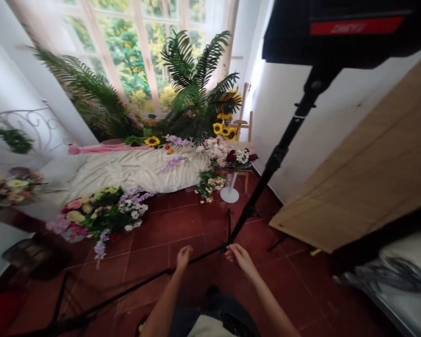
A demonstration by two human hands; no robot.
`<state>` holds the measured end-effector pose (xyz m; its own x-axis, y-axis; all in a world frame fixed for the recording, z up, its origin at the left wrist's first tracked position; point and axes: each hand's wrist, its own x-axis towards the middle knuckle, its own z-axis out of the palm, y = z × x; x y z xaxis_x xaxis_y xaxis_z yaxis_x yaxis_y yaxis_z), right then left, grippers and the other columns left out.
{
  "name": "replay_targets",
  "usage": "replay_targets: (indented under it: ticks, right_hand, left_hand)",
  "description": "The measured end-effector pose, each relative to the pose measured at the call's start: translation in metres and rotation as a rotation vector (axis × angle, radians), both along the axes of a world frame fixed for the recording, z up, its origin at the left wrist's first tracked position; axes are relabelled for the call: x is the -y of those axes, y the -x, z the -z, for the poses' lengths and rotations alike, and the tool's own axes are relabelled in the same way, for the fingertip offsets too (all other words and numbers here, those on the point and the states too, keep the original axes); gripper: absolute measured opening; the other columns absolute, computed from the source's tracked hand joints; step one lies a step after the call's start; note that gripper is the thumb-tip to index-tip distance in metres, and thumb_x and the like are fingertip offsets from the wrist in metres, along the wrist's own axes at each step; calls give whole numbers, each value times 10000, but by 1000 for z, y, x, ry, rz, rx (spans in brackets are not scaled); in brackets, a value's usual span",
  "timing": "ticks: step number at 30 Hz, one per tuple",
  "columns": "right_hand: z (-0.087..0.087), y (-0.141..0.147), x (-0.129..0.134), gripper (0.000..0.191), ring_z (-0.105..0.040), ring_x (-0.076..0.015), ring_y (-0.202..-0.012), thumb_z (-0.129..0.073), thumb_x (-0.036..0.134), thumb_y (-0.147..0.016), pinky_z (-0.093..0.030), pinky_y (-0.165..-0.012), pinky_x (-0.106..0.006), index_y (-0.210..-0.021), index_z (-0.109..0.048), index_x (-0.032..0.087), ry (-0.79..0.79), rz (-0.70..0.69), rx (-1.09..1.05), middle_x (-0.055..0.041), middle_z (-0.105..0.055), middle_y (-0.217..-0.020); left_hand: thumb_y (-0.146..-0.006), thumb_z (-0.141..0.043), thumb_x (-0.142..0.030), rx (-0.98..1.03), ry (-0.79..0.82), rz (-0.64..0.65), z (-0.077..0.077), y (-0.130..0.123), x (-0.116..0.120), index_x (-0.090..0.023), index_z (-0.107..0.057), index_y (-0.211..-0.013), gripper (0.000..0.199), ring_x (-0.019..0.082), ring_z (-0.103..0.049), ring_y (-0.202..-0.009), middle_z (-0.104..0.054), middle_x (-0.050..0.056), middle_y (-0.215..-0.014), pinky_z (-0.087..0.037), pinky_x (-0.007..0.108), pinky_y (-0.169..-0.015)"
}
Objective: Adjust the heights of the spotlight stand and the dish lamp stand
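Note:
Both of my hands are low in the middle of the head view, above the red tiled floor. My left hand (184,257) is closed, beside a thin black pole (136,284) that runs from the lower left toward the upright stand; whether it grips anything is hidden. My right hand (237,254) has its fingers curled close to the foot of the black stand (266,175); what they hold, if anything, is too small to make out. The stand leans up to the right and carries a black box-shaped head (337,42) with a red label.
A bed with a cream cloth (136,171) and flowers stands below the window. A flower bunch (94,213) is at the left, a white round base (229,194) ahead. A tan panel (365,159) leans at the right, near a silvery bundle (403,281).

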<state>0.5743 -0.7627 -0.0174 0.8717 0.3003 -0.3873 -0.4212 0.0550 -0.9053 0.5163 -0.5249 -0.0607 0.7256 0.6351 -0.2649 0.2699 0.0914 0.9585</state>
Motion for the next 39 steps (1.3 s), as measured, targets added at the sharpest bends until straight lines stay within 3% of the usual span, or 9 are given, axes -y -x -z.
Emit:
replay_targets:
  ticks: [3, 7, 10, 13, 17, 28, 37, 39]
  right_hand:
    - [-14, -32, 39, 346, -599, -110, -574, -621, 509, -723, -448, -549, -215, -820, -634, 178, -163, 126, -172, -25, -667, -700]
    - [-37, -66, 84, 186, -576, -86, -572, -558, 367, -807, -447, -564, -202, -834, -623, 195, -502, 189, -339, 0, -652, -702]
    - [-55, -86, 100, 181, -548, -87, -570, -510, 338, -833, -431, -538, -192, -787, -615, 197, -603, 172, -281, 10, -618, -654]
    - [-72, -101, 101, 235, -521, -89, -568, -485, 384, -848, -410, -501, -176, -775, -604, 195, -648, 118, -250, 15, -567, -607]
    - [-85, -118, 93, 295, -465, -84, -519, -451, 419, -869, -372, -445, -164, -714, -555, 191, -720, 54, -267, 23, -484, -563]
    - [-88, -135, 88, 328, -241, -68, -383, -390, 294, -891, -240, -336, -152, -573, -363, 218, -789, 43, -315, 67, -327, -469]
    - [-86, -144, 82, 366, -157, -62, -361, -420, 343, -829, -199, -335, -181, -518, -258, 238, -531, 36, -121, 89, -230, -422]
    - [-80, -143, 79, 332, -200, -68, -362, -428, 349, -822, -219, -348, -191, -538, -295, 239, -349, 98, 26, 83, -268, -430]
  left_hand:
    - [-585, -713, -482, 193, 14, 281, -22, -93, 76, -194, -620, -810, 377, 235, -638, -903, -678, 88, -884, -484, 409, -845]
    - [-649, -711, -397, 501, -48, 494, -87, -183, 142, -200, -539, -1104, 525, 203, -549, -1101, -565, 131, -1203, -397, 384, -979]
    - [-629, -735, -379, 603, -43, 631, -131, -223, 173, -178, -533, -1114, 562, 199, -578, -1043, -604, 133, -1129, -430, 352, -927]
    - [-652, -693, -451, 557, -2, 736, -151, -245, 197, -132, -602, -913, 422, 153, -629, -727, -667, 86, -798, -487, 286, -716]
    - [-633, -665, -526, 426, -17, 719, -147, -253, 210, -131, -563, -602, 409, 86, -498, -437, -537, -1, -476, -417, 224, -501]
    - [-617, -657, -405, 414, -107, 490, -124, -264, 220, -149, -492, -506, 325, 59, -402, -411, -460, -33, -426, -302, 186, -410]
    - [-579, -663, -313, 463, -140, 372, -124, -266, 226, -162, -430, -454, 305, 51, -348, -419, -384, -41, -425, -259, 179, -393]
    - [-583, -658, -303, 449, -152, 371, -124, -266, 226, -157, -455, -463, 277, 56, -361, -423, -393, -38, -427, -273, 182, -400]
